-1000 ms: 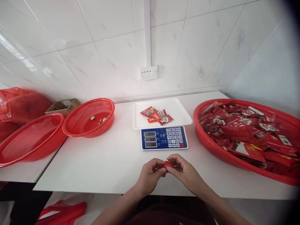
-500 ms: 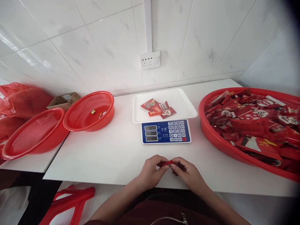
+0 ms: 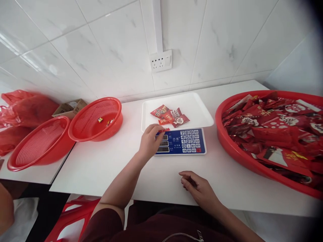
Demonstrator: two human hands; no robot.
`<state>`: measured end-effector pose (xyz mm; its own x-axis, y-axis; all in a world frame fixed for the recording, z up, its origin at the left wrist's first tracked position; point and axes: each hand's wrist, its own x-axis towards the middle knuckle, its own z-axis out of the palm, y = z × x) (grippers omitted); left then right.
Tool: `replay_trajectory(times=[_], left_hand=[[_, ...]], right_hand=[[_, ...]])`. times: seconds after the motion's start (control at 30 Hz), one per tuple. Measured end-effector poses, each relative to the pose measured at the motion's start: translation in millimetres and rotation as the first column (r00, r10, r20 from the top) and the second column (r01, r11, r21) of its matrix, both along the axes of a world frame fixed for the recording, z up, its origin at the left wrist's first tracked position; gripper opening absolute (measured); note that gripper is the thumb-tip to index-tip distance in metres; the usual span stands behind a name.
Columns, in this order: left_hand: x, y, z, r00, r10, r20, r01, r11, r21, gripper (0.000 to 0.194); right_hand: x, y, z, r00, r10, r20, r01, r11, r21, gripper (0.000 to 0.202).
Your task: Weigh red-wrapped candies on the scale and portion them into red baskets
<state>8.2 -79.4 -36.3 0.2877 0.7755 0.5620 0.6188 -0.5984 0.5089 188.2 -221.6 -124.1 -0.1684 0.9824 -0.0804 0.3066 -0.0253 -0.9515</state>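
Observation:
My left hand [image 3: 150, 141] is closed on a small red packet [image 3: 165, 130], pinched between thumb and fingers at the front edge of the white tray [image 3: 202, 114]. On that tray lie several red snack packets [image 3: 171, 116], partly overlapping. The blue keypad panel of the scale [image 3: 176, 143] sits in front of the tray, and my left hand covers part of its displays. Over the near part of the table, my right hand [image 3: 198, 188] is loosely curved, thumb and fingers apart, with nothing visible in it.
At the right stands a large red basket [image 3: 224, 151] heaped with red packets. Two red colanders are at the left; the nearer-middle colander [image 3: 96, 131] holds a few small wrapped pieces. Behind are a cardboard box [image 3: 68, 107] and red plastic bags [image 3: 32, 107]. A red stool [image 3: 73, 218] stands below.
My left hand has moved forward from beside my right hand to the scale, carrying the small red packet. My right hand has let go of it and stays near the table edge.

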Motion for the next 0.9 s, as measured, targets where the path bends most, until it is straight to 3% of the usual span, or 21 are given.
replay_trajectory(times=[0.1, 0.17, 0.37, 0.57, 0.7, 0.9], left_hand=[[6.8, 19.8, 7.1, 0.993, 0.048, -0.11, -0.043, 0.998, 0.039, 0.015], [7.1, 19.9, 7.4, 0.989, 0.06, -0.138, -0.052, 0.997, 0.061, 0.018], [-16.5, -31.6, -7.6, 0.992, 0.124, 0.03, -0.126, 0.99, 0.061, 0.013], [-37.0, -81.2, -35.1, 0.995, 0.096, -0.039, -0.099, 0.99, -0.096, 0.011], [-37.1, -90.6, -43.9, 0.998, 0.044, -0.039, -0.049, 0.989, -0.139, 0.011], [-29.7, -88.4, -42.4, 1.0, -0.002, -0.007, 0.0, 0.983, -0.184, 0.011]], right_hand=[[1.0, 0.0, 1.3, 1.0, 0.005, 0.004, -0.005, 1.0, 0.008, 0.029], [1.4, 0.1, 1.4, 1.0, 0.0, -0.003, 0.0, 1.0, 0.003, 0.029], [2.1, 0.2, -1.1, 1.0, 0.007, -0.005, -0.007, 1.0, -0.02, 0.028], [1.6, -0.1, -2.5, 0.999, 0.019, 0.027, -0.018, 0.999, -0.05, 0.029], [0.9, -0.6, -2.7, 0.999, 0.005, 0.039, -0.003, 0.999, -0.048, 0.029], [0.4, 0.0, -4.3, 0.999, 0.001, 0.054, 0.001, 0.999, -0.05, 0.029]])
